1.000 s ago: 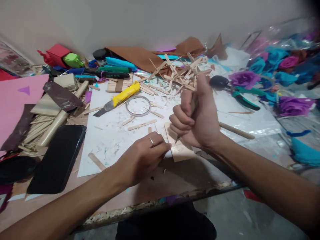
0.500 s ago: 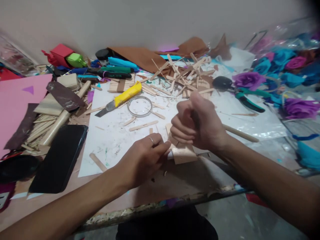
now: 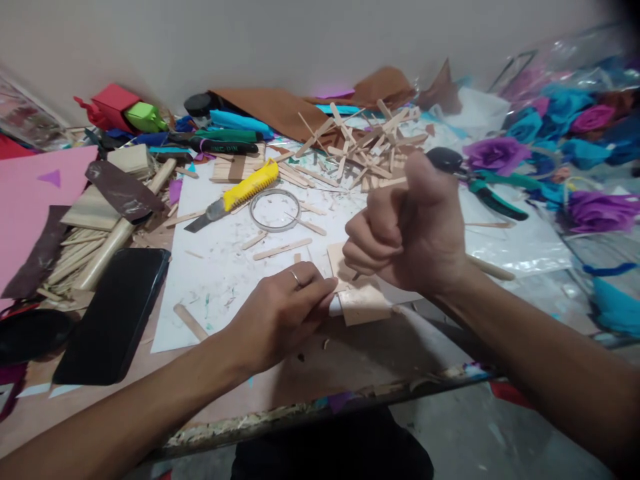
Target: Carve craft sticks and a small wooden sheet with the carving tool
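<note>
We had our right hand point(image 3: 407, 233) clenched, thumb up, around a slim dark-tipped tool point(image 3: 356, 276), mostly hidden, its tip at the flat pale wooden piece point(image 3: 366, 304) on the near edge of the white paper sheet point(image 3: 215, 257). Our left hand point(image 3: 287, 313) curled at that piece's left edge; we could not tell whether it gripped anything. Beyond lay a yellow-handled knife point(image 3: 251, 187).

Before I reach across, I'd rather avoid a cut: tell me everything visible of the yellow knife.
The knife has a ridged yellow handle, apparently plastic, and a dark grey blade, seemingly metal, exposed. It lies slantwise on white paper, tip towards the near left. A thin hoop sits close by the handle. Neither the left hand nor the right hand touches it.
</note>
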`<action>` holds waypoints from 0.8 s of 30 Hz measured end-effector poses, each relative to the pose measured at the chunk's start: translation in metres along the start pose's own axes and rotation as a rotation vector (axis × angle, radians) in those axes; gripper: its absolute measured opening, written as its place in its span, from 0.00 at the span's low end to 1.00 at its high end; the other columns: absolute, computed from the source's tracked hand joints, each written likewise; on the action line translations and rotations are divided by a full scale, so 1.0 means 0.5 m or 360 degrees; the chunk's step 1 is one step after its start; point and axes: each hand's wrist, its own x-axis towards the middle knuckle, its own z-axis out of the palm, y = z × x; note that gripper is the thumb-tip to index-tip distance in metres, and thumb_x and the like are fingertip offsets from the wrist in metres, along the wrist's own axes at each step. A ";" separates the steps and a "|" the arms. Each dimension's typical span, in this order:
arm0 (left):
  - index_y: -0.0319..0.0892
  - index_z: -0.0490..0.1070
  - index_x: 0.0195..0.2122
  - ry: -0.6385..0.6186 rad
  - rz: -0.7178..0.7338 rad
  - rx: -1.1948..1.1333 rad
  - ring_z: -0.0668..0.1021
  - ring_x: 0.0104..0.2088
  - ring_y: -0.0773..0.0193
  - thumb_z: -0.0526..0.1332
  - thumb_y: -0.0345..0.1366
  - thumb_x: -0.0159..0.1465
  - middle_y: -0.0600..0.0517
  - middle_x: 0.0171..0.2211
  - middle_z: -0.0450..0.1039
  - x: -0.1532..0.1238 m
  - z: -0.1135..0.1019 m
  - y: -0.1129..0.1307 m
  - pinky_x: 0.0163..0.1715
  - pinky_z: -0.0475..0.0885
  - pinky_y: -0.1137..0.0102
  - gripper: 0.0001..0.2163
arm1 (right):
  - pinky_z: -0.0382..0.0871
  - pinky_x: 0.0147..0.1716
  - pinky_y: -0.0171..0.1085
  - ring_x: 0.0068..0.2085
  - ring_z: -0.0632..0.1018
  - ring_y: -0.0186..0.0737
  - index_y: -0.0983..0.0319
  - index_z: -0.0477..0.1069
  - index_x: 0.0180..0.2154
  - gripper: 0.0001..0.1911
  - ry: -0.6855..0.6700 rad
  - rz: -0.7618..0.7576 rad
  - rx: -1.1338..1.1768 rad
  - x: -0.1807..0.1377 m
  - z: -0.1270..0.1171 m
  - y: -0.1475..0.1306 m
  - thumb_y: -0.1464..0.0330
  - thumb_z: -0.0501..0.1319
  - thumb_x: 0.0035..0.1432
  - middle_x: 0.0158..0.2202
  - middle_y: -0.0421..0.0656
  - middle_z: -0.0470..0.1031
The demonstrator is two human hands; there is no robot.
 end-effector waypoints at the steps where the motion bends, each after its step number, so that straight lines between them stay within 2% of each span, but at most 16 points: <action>1: 0.42 0.74 0.45 0.0000 0.0001 -0.0020 0.74 0.35 0.66 0.59 0.29 0.72 0.51 0.38 0.73 0.000 -0.001 0.000 0.33 0.68 0.71 0.05 | 0.39 0.15 0.34 0.14 0.45 0.27 0.60 0.48 0.13 0.40 0.0028 -0.0024 0.0014 0.000 0.002 0.001 0.42 0.57 0.65 0.12 0.33 0.42; 4: 0.41 0.75 0.45 0.0008 0.0000 -0.0068 0.73 0.34 0.67 0.59 0.29 0.72 0.51 0.37 0.72 0.000 -0.001 0.001 0.32 0.67 0.71 0.06 | 0.38 0.15 0.34 0.15 0.43 0.27 0.61 0.46 0.14 0.41 0.0093 -0.0044 0.0062 -0.001 0.009 0.004 0.40 0.57 0.64 0.12 0.33 0.40; 11: 0.40 0.75 0.43 0.0030 -0.0035 -0.0047 0.73 0.33 0.68 0.60 0.30 0.72 0.51 0.36 0.72 0.000 0.000 0.001 0.32 0.68 0.72 0.04 | 0.40 0.15 0.34 0.13 0.46 0.27 0.60 0.49 0.12 0.38 0.0163 0.0130 0.0072 0.002 0.006 0.009 0.46 0.64 0.58 0.11 0.33 0.43; 14: 0.40 0.75 0.42 0.0049 -0.0017 -0.0016 0.74 0.33 0.68 0.61 0.30 0.72 0.51 0.36 0.72 0.001 0.002 0.000 0.32 0.68 0.72 0.04 | 0.38 0.13 0.34 0.13 0.45 0.27 0.60 0.49 0.12 0.36 0.0137 0.0047 0.0180 0.007 0.001 0.015 0.49 0.66 0.56 0.10 0.33 0.42; 18: 0.41 0.75 0.42 0.0050 -0.0020 -0.0014 0.73 0.33 0.68 0.61 0.29 0.72 0.52 0.35 0.72 0.001 0.003 -0.002 0.31 0.67 0.72 0.03 | 0.38 0.14 0.35 0.13 0.46 0.27 0.60 0.51 0.13 0.34 0.0047 0.0007 0.0279 0.009 -0.006 0.021 0.53 0.64 0.60 0.11 0.33 0.42; 21: 0.41 0.75 0.43 0.0038 -0.0029 -0.0037 0.74 0.34 0.67 0.61 0.30 0.72 0.52 0.36 0.72 -0.001 0.005 -0.003 0.33 0.68 0.71 0.03 | 0.40 0.14 0.35 0.14 0.47 0.27 0.60 0.51 0.14 0.34 -0.0030 -0.0014 0.0243 0.009 -0.012 0.021 0.53 0.63 0.63 0.12 0.34 0.43; 24: 0.41 0.75 0.43 0.0038 -0.0026 -0.0048 0.74 0.34 0.67 0.61 0.30 0.72 0.52 0.37 0.73 -0.002 0.006 -0.003 0.33 0.68 0.71 0.04 | 0.41 0.14 0.36 0.14 0.48 0.28 0.60 0.49 0.15 0.36 -0.0030 -0.0016 0.0128 0.009 -0.011 0.019 0.51 0.65 0.61 0.12 0.33 0.42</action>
